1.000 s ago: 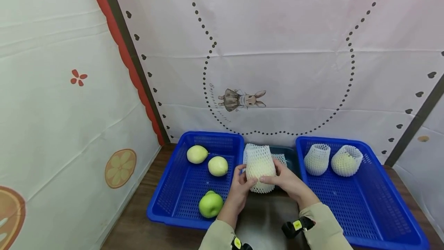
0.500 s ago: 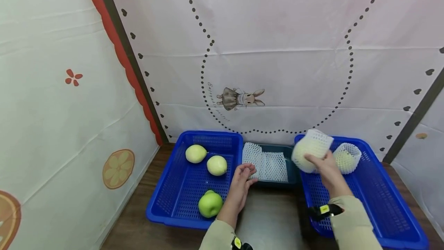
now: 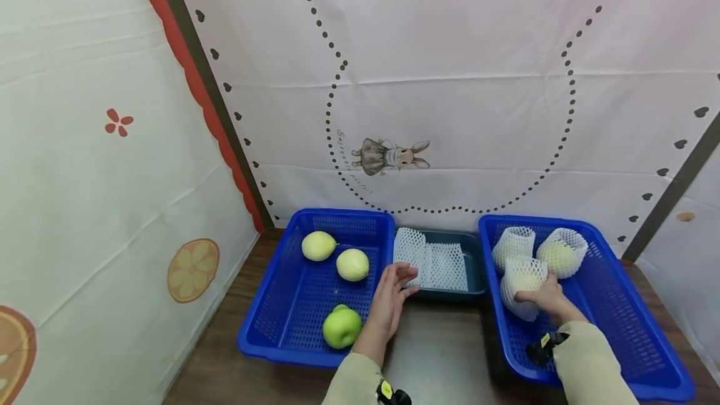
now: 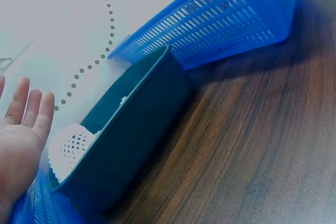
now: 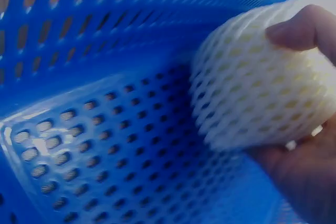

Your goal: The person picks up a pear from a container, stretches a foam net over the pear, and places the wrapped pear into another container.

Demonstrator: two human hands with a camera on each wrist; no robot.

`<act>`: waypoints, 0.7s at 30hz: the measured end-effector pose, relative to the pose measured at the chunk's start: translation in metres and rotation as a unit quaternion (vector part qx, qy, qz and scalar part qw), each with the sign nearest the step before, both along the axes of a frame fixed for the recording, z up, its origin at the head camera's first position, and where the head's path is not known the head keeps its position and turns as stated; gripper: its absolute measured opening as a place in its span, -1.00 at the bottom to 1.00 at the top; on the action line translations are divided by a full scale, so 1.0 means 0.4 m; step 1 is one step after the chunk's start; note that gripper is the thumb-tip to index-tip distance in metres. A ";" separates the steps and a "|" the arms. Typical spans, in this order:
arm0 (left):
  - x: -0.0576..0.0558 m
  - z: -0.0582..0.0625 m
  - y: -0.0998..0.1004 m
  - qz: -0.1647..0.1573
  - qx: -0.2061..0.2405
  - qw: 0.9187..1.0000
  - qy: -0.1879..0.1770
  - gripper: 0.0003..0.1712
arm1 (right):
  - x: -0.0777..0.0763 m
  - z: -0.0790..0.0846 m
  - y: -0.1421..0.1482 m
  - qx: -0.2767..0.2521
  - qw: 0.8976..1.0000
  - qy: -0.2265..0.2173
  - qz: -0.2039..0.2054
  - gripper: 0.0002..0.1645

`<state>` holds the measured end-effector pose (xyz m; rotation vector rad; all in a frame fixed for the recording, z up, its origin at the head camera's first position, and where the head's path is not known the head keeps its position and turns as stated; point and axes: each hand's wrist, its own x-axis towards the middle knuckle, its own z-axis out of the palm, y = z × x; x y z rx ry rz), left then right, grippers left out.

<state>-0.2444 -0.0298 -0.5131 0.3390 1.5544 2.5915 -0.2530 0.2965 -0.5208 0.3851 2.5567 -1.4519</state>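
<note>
In the right blue basket (image 3: 619, 324), my right hand (image 3: 548, 300) grips a pale yellow fruit in a white foam net (image 3: 523, 280), thumb on one side and fingers on the other. The right wrist view shows this netted fruit (image 5: 252, 82) low inside the basket; whether it touches the floor, I cannot tell. Two more fruits in foam nets, a left one (image 3: 513, 247) and a right one (image 3: 562, 254), lie behind it. My left hand (image 3: 388, 302) hovers at the front of the dark green tray (image 3: 475, 261), holding nothing, fingers relaxed. White foam nets (image 3: 447, 267) lie in that tray.
The left blue basket (image 3: 292, 311) holds two lemons, one at the back (image 3: 318, 246) and one nearer (image 3: 352, 265), plus a green apple (image 3: 342, 327) in front. A grey metallic surface (image 3: 439, 355) lies between the baskets on the wooden table (image 3: 208, 355). Cloth walls stand behind.
Both hands held the netted fruit over the tray; the left let go and stayed there. My right hand carried it rightward and down into the right basket, in front of the other two.
</note>
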 end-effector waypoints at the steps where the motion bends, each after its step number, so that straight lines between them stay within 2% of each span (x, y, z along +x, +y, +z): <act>1: 0.001 0.000 0.001 -0.001 0.000 1.000 -0.001 -0.48 | -0.001 -0.006 -0.001 -0.001 1.000 0.003 -0.004 0.27; 9: 0.004 0.000 0.007 -0.005 -0.012 1.000 0.002 -0.53 | -0.012 -0.034 -0.015 -0.019 0.997 0.054 -0.050 0.23; 13: 0.004 0.002 0.010 -0.008 -0.017 1.000 0.000 -0.53 | -0.015 -0.037 -0.017 -0.017 0.996 0.057 -0.063 0.24; 16: 0.005 0.004 0.011 -0.005 -0.018 1.000 -0.004 -0.52 | -0.014 -0.033 -0.014 -0.013 0.997 0.045 -0.054 0.27; 21: 0.005 0.007 0.011 -0.002 -0.022 1.000 -0.011 -0.52 | -0.012 -0.020 -0.002 0.010 0.999 0.032 -0.013 0.24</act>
